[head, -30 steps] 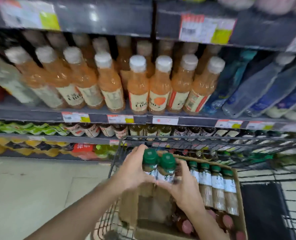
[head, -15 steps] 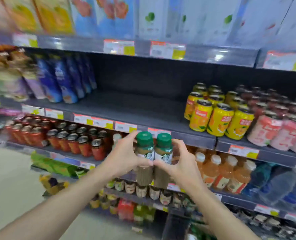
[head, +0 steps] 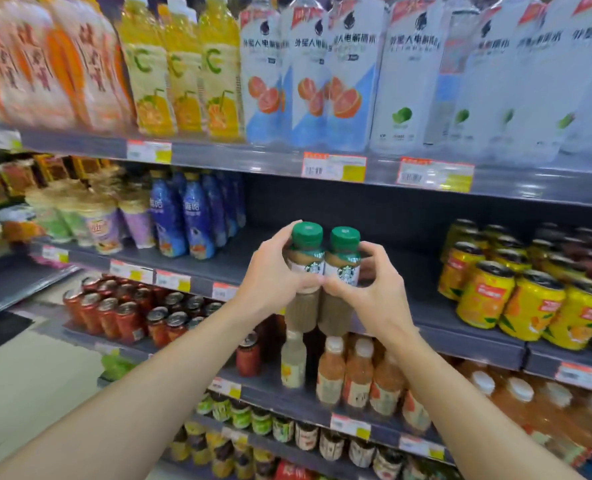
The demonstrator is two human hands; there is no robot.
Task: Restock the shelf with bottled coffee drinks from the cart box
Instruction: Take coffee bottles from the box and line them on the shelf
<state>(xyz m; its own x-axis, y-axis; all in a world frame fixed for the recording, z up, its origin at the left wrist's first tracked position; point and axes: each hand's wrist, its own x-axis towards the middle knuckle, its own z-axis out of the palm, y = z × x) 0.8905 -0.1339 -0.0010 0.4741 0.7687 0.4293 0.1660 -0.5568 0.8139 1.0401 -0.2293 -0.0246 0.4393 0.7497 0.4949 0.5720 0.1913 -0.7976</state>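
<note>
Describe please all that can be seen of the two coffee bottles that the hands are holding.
The two coffee bottles stand upright and side by side, touching each other, held in the air in front of the bare stretch of the middle shelf. Each has a green screw cap, a white label with a round green logo, and a clear-looking body filled with light brown drink. The left hand grips the left bottle, the right hand grips the right one, and the thumbs meet across the labels. The bottoms rest on nothing.

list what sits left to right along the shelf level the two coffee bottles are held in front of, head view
Pastel cups → blue bottles → left hand → left coffee bottle → right coffee bottle → right hand → yellow cans
</note>
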